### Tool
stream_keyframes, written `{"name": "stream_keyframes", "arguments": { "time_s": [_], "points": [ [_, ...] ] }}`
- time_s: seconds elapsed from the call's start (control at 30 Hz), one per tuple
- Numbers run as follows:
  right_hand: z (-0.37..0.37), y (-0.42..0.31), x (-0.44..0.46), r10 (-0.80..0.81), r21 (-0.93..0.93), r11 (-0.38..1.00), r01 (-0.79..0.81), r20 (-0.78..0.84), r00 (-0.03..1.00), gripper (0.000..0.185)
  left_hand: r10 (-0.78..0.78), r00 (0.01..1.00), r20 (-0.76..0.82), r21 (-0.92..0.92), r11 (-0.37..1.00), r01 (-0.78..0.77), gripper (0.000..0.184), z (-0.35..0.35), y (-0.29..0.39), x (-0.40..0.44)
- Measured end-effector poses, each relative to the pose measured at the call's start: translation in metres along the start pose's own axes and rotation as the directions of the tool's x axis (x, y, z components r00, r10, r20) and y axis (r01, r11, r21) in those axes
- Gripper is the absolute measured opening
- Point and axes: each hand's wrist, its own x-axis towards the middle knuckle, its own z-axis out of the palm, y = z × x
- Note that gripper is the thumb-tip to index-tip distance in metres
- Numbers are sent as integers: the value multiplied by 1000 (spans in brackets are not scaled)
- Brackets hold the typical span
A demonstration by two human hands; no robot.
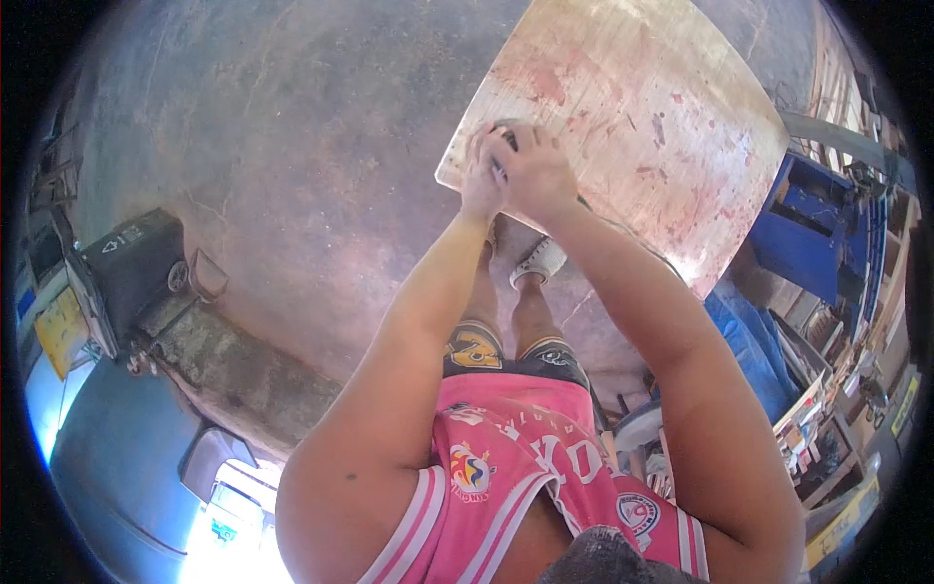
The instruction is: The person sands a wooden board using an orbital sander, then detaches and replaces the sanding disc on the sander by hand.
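Observation:
Close to the left corner of a pale wooden board (pixel 623 107), both hands are together on a small dark power tool (pixel 510 139). My left hand (pixel 481 177) wraps its near left side, and my right hand (pixel 537 167) closes over its top and right side. Fingers hide most of the tool, so its exact kind is unclear; it looks like a sander. A dark cord (pixel 637 237) trails from under my right forearm along the board's near edge. Reddish stains and dark marks cover the board's face.
My feet, in light clogs (pixel 541 261), stand just below the board's edge on a concrete floor (pixel 282 146). A dark wheeled bin (pixel 131 258) is at the left. Blue cabinets (pixel 808 229), a blue tarp (pixel 744 350) and stacked wood line the right.

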Motion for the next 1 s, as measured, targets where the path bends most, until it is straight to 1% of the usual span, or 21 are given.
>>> {"name": "stream_keyframes", "arguments": {
  "time_s": [0.07,0.1,0.17,0.2,0.27,0.3,0.33,0.37,0.4,0.43,0.47,0.5,0.57,0.63,0.67,0.73,0.77,0.83,0.97,1.0],
  "points": [
    [6,-19,-7,-17,22,1000,17,0,1000,46,58,998,-22,118,991,-55,53,-14,-15,-25],
    [6,-33,-14,-24,3,1000,24,23,999,44,61,998,-13,122,991,-59,53,-23,-14,-35],
    [13,-51,-18,-19,-14,1000,20,47,999,42,-115,993,18,128,985,112,59,-39,-8,-53],
    [17,-55,-17,-16,10,1000,16,15,1000,41,-111,994,24,126,986,107,59,-39,-18,-55],
    [18,-57,-8,-2,27,1000,2,-27,1000,41,-22,999,38,294,956,9,67,-36,-47,-52],
    [16,-57,-1,-1,61,998,4,-55,998,39,-15,999,48,290,957,0,67,-45,-32,-34],
    [17,-56,5,0,95,995,8,-84,996,37,-267,905,330,516,854,64,69,-61,0,-1],
    [21,-54,11,7,93,996,1,-87,996,37,-539,683,493,719,695,29,70,-71,18,19],
    [26,-51,17,8,70,998,0,-108,994,35,-537,682,497,719,695,23,70,-68,1,10],
    [28,-52,20,9,47,999,-3,-130,991,33,-350,854,385,561,823,84,70,-60,-29,-6],
    [28,-53,22,19,46,999,-13,-135,991,33,-170,964,206,370,925,84,71,-52,-48,-14],
    [28,-55,21,32,65,998,-24,-121,992,31,-162,962,221,368,927,72,71,-49,-48,-16],
    [27,-57,20,65,79,995,-56,-112,992,29,-160,952,261,307,949,75,69,-47,-48,-22],
    [26,-62,16,69,132,989,-66,-19,997,28,-162,941,297,247,965,88,67,-49,-49,-30],
    [26,-63,16,82,132,988,-79,-22,996,28,-164,936,313,219,971,97,66,-51,-50,-32],
    [24,-64,14,95,63,994,-94,-1,996,27,-169,926,338,167,979,118,64,-46,-57,-28],
    [23,-62,12,100,65,993,-99,-6,995,27,-174,921,348,144,981,131,63,-47,-60,-28],
    [18,-60,7,142,-5,990,-142,43,989,29,-188,915,357,102,982,162,61,-44,-61,-31],
    [8,-40,-21,158,55,985,-162,68,985,30,-237,908,345,15,969,247,58,-1,-54,-45],
    [2,-32,-31,192,54,979,-196,77,978,31,-250,906,341,-5,964,267,57,12,-53,-47]
  ]
}}
